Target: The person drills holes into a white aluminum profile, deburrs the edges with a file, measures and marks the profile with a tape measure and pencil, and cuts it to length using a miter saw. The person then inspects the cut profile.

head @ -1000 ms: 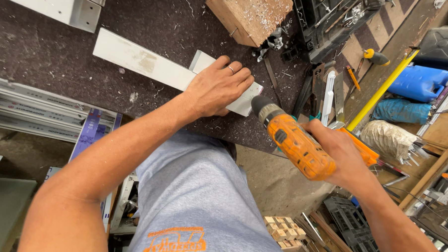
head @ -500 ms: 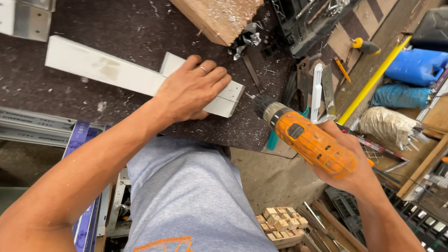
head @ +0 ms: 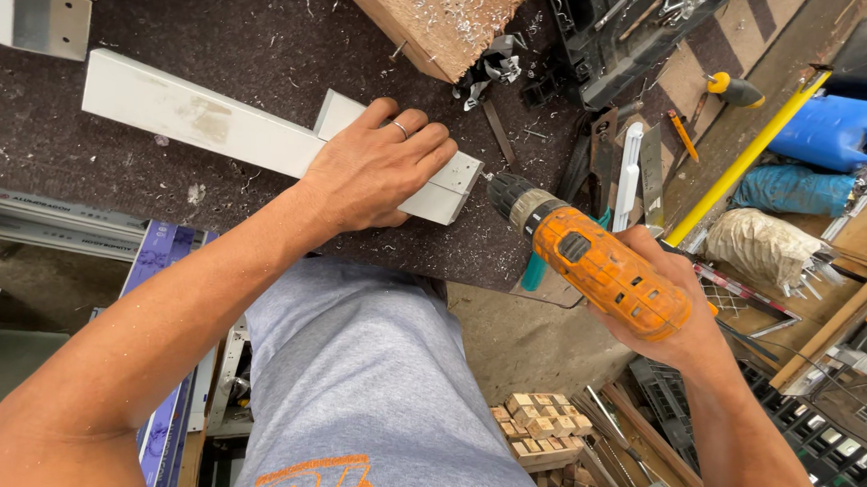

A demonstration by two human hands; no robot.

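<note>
My left hand (head: pixel 377 167) presses flat on a white metal profile (head: pixel 188 115) that lies across the dark workbench (head: pixel 220 34), near the profile's right end. A second short white piece (head: pixel 334 113) butts against it under my fingers. My right hand (head: pixel 676 305) grips an orange cordless drill (head: pixel 596 264). The drill's chuck (head: pixel 509 196) points at the profile's right end, a short gap away from it.
A wooden block (head: pixel 432 23) covered in metal shavings sits at the bench's far edge. Aluminium pieces (head: pixel 33 13) lie at the top left. Hand tools, a white strip (head: pixel 628 173), a yellow bar (head: pixel 744 158) and a blue container (head: pixel 831 128) crowd the right side. Small wooden blocks (head: pixel 537 430) are stacked below.
The drill has drawn back to the right, away from the profile's end. My left hand stays pressed on the profile. My view has shifted closer.
</note>
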